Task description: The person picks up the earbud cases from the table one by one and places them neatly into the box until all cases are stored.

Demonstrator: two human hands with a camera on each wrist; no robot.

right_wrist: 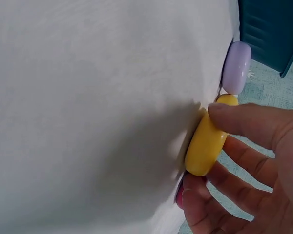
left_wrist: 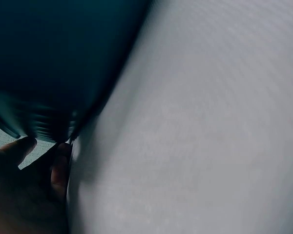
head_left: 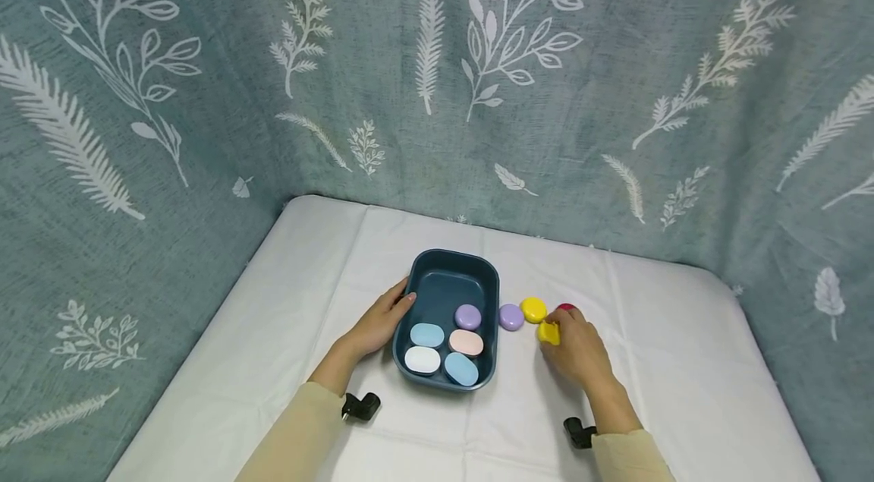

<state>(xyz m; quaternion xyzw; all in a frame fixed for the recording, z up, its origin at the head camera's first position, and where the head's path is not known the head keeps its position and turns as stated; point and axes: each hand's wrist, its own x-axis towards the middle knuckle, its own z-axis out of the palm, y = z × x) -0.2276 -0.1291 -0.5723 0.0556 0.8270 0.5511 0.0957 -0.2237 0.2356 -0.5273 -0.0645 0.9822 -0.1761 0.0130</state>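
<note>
A dark blue rectangular tray [head_left: 447, 278] sits on the white cloth. My left hand [head_left: 378, 321] holds its left wall, thumb over the rim and fingers along the outside. In the tray's near half lie glossy soap-like pieces: a purple round one [head_left: 467, 316], and light blue, pink and white oval ones. To the right of the tray, my right hand [head_left: 579, 349] pinches a yellow round piece [right_wrist: 205, 144] between thumb and fingers, close over the cloth. Next to it lie another yellow piece [head_left: 533, 310], a purple piece [head_left: 510, 317] and a red piece [head_left: 565, 307] partly hidden by the hand.
White cloth [head_left: 683, 360] covers the table. Green curtains [head_left: 382, 72] with white leaf prints hang behind it and at both sides. Black wrist mounts [head_left: 362, 406] stick out beside both sleeves.
</note>
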